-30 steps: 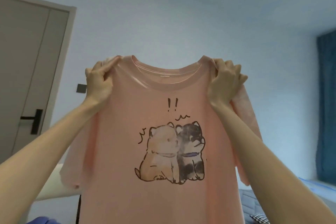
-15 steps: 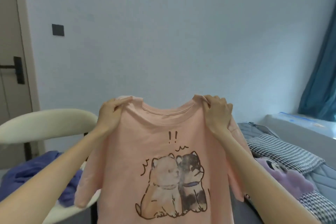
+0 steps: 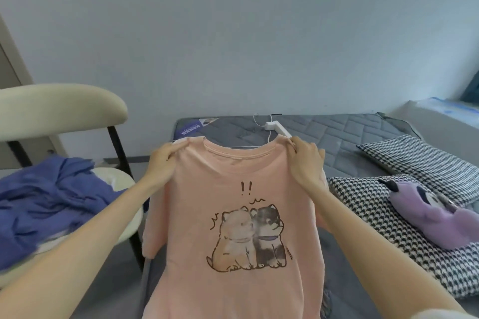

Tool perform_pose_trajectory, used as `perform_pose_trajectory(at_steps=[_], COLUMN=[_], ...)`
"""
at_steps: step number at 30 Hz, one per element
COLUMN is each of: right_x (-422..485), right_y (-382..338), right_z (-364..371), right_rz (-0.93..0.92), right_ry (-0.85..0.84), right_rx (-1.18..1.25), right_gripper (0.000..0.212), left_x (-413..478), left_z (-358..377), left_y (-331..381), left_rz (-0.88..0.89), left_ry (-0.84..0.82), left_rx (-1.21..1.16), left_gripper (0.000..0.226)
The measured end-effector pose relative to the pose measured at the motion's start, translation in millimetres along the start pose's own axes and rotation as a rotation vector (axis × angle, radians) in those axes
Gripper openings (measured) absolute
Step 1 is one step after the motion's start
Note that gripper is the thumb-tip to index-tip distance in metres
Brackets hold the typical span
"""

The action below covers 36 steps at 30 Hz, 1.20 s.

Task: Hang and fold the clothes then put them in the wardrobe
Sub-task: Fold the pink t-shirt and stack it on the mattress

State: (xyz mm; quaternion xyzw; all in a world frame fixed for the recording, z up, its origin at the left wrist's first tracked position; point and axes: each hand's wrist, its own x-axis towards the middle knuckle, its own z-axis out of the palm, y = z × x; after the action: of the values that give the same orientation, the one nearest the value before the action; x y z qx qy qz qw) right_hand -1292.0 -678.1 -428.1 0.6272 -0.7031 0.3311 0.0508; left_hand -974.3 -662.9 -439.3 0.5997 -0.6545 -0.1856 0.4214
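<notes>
Gripping pink T-shirt shoulders in curled left hand and right hand. Cream chair with blue garment close left, houndstooth pillows, purple plush right; bare mattress ahead.

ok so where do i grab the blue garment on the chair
Probably a raised fold on top of the blue garment, from above, near side: it lies crumpled on the chair seat, no collar or hem showing, and the backrest blocks the far side.

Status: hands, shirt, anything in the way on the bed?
Left hand and right hand each pinch a shoulder of the pink T-shirt. It hangs spread, print toward camera. White power strip on the mattress beyond the collar.
</notes>
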Motion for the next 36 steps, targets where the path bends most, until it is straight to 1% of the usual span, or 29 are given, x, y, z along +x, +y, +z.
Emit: perform_pose_trajectory(at_steps=[8,11,13,15,17,18,20,21,22,23,25,27,29,31,34,35,36], right_x=[27.3,32.6,31.6,22.8,2.8,-10.7,-40.4,-53.3,-63.2,-68.0,-72.4,-77.4,-81.4,-84.2,-84.7,-83.7,-83.4], right_y=[24.1,32.2,34.6,34.5,32.7,30.7,25.5,23.5,24.8,30.2,51.4,74.7,87.7,88.1,88.0,89.5,90.0], right_z=[70.2,91.5,107.1,121.1,134.1,141.1,160.1,170.6,180.2,188.0,197.7,201.2,202.7,204.5,208.7,210.1,210.5], right_rz=[0.06,0.135,0.176,0.121,-0.027,-0.136,-0.323,-0.343,-0.314,-0.243,-0.058,0.009,0.044,0.12,0.111,0.111,0.115], right_ry=[-0.143,-0.191,-0.183,-0.158,-0.193,-0.243,-0.416,-0.524,-0.619,-0.696,-0.808,-0.876,-0.917,-0.895,-0.881,-0.897,-0.917], right_rx=[-0.041,-0.027,-0.072,-0.074,-0.026,-0.043,-0.119,-0.125,-0.135,-0.141,-0.141,-0.176,-0.158,-0.093,-0.126,-0.153,-0.189], right_gripper=[0.035,0.035,0.031,0.035,0.038,0.039,0.04,0.042,0.043,0.045,0.051,0.054,0.057,0.059,0.06,0.06,0.061], left_x=[40.0,47.1,41.4,29.8,14.2,6.5,-8.4,-14.5,-20.7,-25.5,-34.3,-44.6,-58.3,-68.9,-70.4,-68.6,-66.9], left_z=[60.7,83.1,97.0,112.6,130.7,139.0,155.1,163.4,171.1,178.5,184.6,184.2,179.1,175.2,173.0,170.7,166.1], left_y=[-53.9,-66.8,-76.6,-86.8,-90.7,-89.2,-87.8,-89.0,-91.3,-96.0,-108.5,-127.9,-146.5,-158.9,-161.6,-160.2,-158.6], left_rz=[-0.118,-0.195,-0.199,-0.122,-0.038,0.0,0.074,0.11,0.125,0.108,-0.079,-0.229,-0.29,-0.305,-0.268,-0.239,-0.224], left_ry=[-0.123,-0.199,-0.204,-0.236,-0.316,-0.353,-0.423,-0.472,-0.525,-0.588,-0.728,-0.81,-0.786,-0.721,-0.666,-0.631,-0.559], left_rx=[0.212,0.352,0.401,0.419,0.399,0.362,0.295,0.3,0.32,0.351,0.399,0.481,0.585,0.625,0.601,0.577,0.524], left_gripper=[0.058,0.057,0.059,0.059,0.059,0.06,0.06,0.057,0.054,0.054,0.06,0.059,0.056,0.056,0.054,0.052,0.049])
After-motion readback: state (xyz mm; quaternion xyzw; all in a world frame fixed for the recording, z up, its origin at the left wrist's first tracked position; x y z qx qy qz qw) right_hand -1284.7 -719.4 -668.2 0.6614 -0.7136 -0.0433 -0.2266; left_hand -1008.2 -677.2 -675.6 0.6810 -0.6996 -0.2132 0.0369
